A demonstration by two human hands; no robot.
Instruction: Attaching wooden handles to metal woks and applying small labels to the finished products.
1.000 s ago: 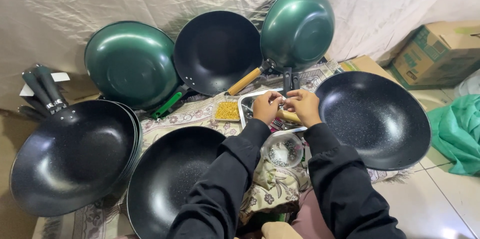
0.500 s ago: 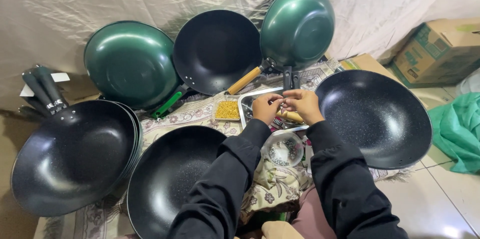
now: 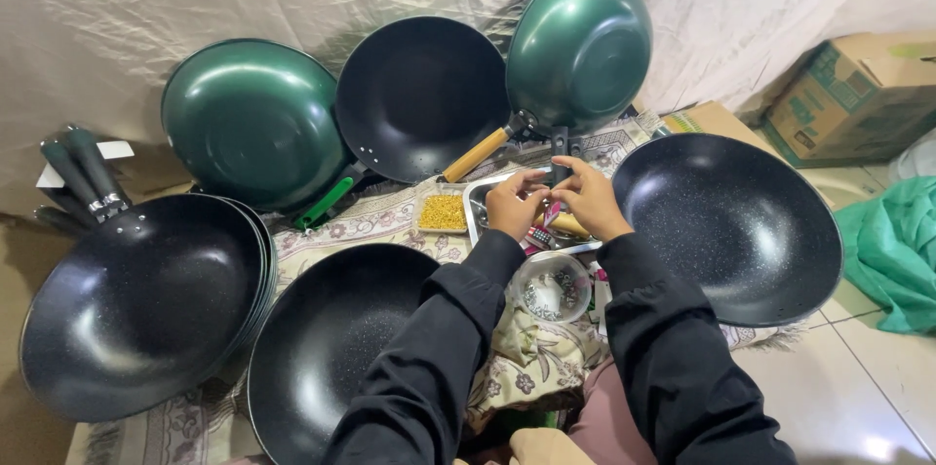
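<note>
My left hand and my right hand meet over a metal tray, fingertips pinched together on a small part that is too small to identify. Both arms wear black sleeves. A wooden handle piece lies in the tray under my right hand. A small box of yellow bits sits left of the tray. A clear round container rests between my forearms. A black speckled wok lies right of my right hand, another black wok below my left arm.
A stack of black woks with dark handles lies at left. Two green woks and a black one lean on the cloth-draped wall. A cardboard box and a green cloth are at right.
My hands stay together over the tray; the fingers shift slightly around the small part. The woks have not moved.
</note>
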